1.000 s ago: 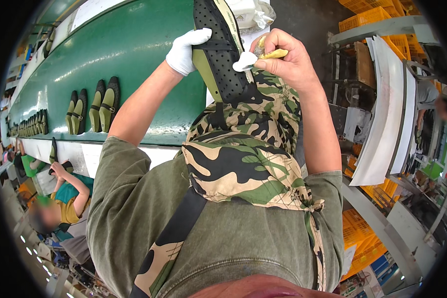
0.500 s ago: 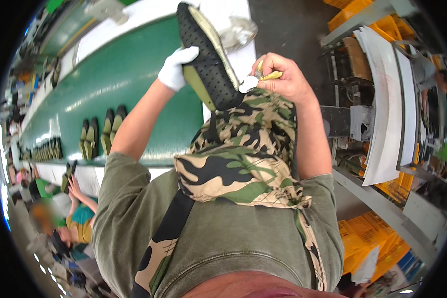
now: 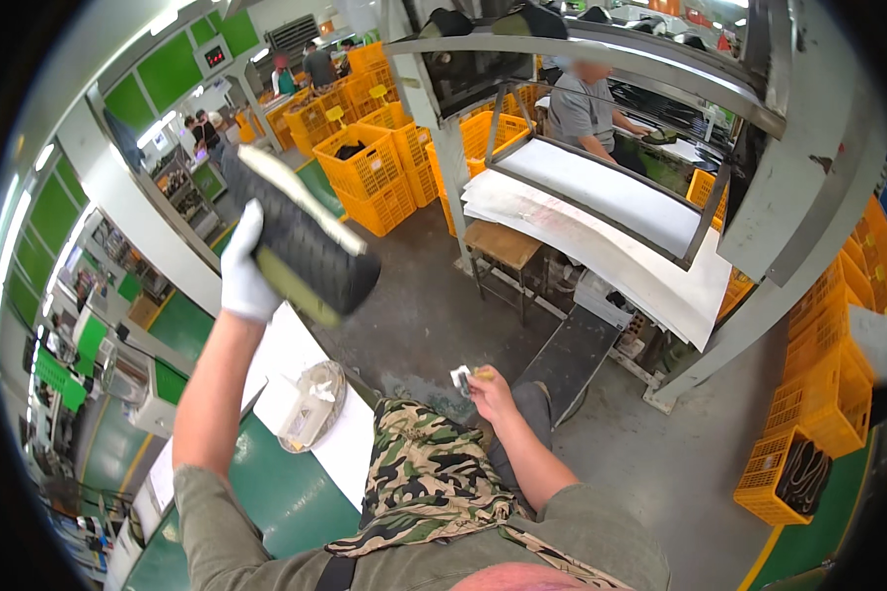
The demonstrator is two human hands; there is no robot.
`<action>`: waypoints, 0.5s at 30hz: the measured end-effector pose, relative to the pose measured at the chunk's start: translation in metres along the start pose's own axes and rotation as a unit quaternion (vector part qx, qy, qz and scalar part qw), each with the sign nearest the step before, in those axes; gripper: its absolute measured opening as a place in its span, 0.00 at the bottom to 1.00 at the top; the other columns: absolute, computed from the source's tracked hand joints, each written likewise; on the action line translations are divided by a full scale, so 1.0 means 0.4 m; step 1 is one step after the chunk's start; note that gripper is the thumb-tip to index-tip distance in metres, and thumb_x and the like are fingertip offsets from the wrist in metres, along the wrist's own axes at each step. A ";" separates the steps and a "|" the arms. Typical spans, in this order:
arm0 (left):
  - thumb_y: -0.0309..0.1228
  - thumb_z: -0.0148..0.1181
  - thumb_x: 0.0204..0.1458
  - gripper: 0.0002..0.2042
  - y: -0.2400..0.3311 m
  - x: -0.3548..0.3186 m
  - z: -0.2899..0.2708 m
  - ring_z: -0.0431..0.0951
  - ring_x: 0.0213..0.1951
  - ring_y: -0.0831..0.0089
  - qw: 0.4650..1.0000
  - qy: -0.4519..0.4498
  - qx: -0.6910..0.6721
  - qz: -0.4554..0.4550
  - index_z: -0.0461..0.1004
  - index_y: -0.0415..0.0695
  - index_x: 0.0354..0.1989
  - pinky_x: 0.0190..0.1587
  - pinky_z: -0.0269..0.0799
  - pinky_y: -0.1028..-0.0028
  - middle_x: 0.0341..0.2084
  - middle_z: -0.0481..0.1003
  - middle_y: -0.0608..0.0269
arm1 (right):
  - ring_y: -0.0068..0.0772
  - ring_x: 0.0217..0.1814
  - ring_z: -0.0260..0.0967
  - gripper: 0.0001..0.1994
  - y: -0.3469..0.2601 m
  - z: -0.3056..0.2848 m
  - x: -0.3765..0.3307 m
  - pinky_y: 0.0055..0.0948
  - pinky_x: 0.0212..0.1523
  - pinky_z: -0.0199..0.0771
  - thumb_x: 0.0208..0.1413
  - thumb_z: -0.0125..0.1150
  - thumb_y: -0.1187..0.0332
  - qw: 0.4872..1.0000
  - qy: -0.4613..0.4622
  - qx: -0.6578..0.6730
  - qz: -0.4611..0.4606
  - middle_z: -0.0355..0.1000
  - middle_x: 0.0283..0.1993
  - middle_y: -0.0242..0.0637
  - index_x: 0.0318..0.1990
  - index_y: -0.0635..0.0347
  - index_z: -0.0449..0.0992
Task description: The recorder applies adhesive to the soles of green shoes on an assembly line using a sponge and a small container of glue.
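Note:
My left hand [image 3: 245, 271], in a white glove, is closed round a black and olive shoe [image 3: 310, 241]. The shoe is raised at the left and slightly blurred, its dotted black side toward me and a pale strip along its edge. Lower down, close to my apron, the bare fingers of my right hand [image 3: 495, 396] pinch a small yellow and white piece [image 3: 461, 376] whose kind I cannot make out. A clear plastic container [image 3: 311, 412] with white bits in it rests on the table's white border, below the shoe.
The green table [image 3: 291, 478] lies at my lower left. Large white sheets [image 3: 601, 231] on a metal frame stand ahead, beside a wooden stool [image 3: 503, 243]. Yellow crates [image 3: 365, 177] are stacked behind and at the right. A person in grey [image 3: 583, 113] works beyond the frame.
My view has swung right and up, away from the shoe rows. The shoe in my left hand is lifted left, while my right hand has parted from it, still pinching the yellow and white piece.

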State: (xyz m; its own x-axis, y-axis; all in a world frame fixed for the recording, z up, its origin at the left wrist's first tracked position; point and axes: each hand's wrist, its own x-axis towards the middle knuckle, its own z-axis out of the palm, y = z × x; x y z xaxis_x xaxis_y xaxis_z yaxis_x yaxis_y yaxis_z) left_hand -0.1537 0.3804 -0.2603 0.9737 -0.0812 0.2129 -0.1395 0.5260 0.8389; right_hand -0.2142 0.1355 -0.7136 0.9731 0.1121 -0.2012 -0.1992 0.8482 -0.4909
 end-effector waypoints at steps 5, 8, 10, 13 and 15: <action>0.41 0.64 0.56 0.20 0.044 0.255 0.430 0.79 0.48 0.60 0.992 -0.117 0.032 0.040 0.75 0.42 0.52 0.59 0.71 0.60 0.47 0.79 0.57 | 0.29 0.32 0.69 0.10 0.029 -0.091 -0.043 0.34 0.35 0.72 0.53 0.62 0.81 0.997 0.044 0.055 0.037 0.70 0.32 0.32 0.35 0.53 0.70; 0.42 0.64 0.56 0.22 0.040 0.410 0.652 0.79 0.49 0.61 0.982 -0.153 0.065 0.093 0.74 0.40 0.53 0.59 0.71 0.62 0.49 0.78 0.58 | 0.29 0.32 0.69 0.10 0.037 -0.109 -0.029 0.33 0.34 0.70 0.52 0.62 0.81 0.998 0.020 0.056 0.034 0.70 0.32 0.32 0.35 0.52 0.70; 0.43 0.64 0.57 0.17 -0.039 0.376 0.859 0.79 0.43 0.58 0.994 -0.045 0.036 0.096 0.76 0.43 0.47 0.52 0.73 0.57 0.43 0.79 0.56 | 0.29 0.32 0.69 0.10 0.016 -0.137 -0.028 0.32 0.33 0.69 0.52 0.62 0.81 0.996 0.040 0.069 0.028 0.70 0.32 0.31 0.35 0.52 0.70; 0.48 0.68 0.52 0.20 0.075 0.583 0.930 0.80 0.42 0.56 0.930 -0.320 0.003 -0.180 0.76 0.47 0.45 0.51 0.73 0.49 0.39 0.80 0.56 | 0.28 0.32 0.69 0.11 0.037 -0.112 0.006 0.31 0.34 0.69 0.52 0.63 0.80 0.995 0.047 0.071 0.042 0.69 0.32 0.31 0.35 0.52 0.70; 0.48 0.68 0.52 0.19 -0.024 0.616 1.039 0.81 0.40 0.56 0.966 -0.222 0.123 -0.046 0.76 0.48 0.44 0.47 0.75 0.49 0.38 0.80 0.57 | 0.28 0.33 0.69 0.11 0.032 -0.132 0.008 0.31 0.35 0.68 0.52 0.63 0.80 0.995 0.050 0.079 0.033 0.69 0.33 0.31 0.35 0.51 0.69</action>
State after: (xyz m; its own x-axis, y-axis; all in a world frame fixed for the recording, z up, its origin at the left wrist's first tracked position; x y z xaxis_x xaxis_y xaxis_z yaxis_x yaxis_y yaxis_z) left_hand 0.0126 0.0035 -0.0078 0.8189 -0.5015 0.2791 -0.1475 0.2861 0.9468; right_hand -0.2196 0.1195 -0.7653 0.9409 0.1251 -0.3148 -0.2339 0.9121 -0.3367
